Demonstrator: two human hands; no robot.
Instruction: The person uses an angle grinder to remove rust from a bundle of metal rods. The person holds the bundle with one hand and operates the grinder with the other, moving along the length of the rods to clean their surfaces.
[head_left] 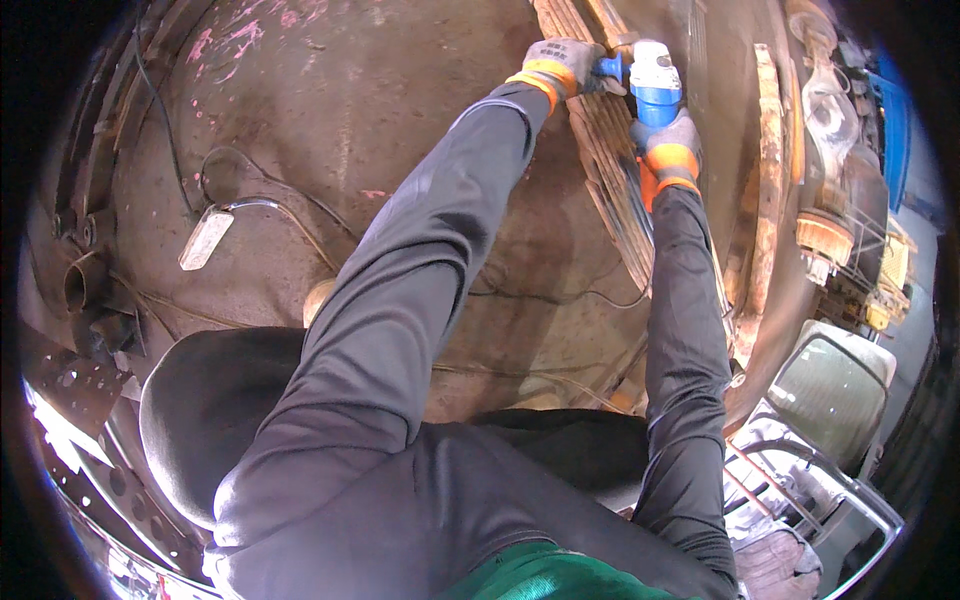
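A: Item one, the tool?

B: A blue and white angle grinder (652,85), lying across the top end of the stack of rusty leaf springs (610,160). Both gloved hands are holding it.

A: The grips, entered one by one?

B: The left hand (565,65), in a grey glove with an orange cuff, is clenching the blue side handle just left of the grinder body. The right hand (668,145), gloved the same, is grasping the rear of the body, just below the white head, above the springs.

A: Where is the spring stack sitting?

B: It is running from the upper middle down toward the right over a stained concrete floor (350,120); its lower end is passing behind the right sleeve.

A: Other entries, placed from the springs?

B: A thin cable (270,205) is trailing well left of them, ending at a pale flat block (205,238). A single rusty bar (768,170) is lying just right of them. Farther right, machinery parts (825,230) are standing at the edge. A dark padded seat (205,410) is showing below and left, under the left arm.
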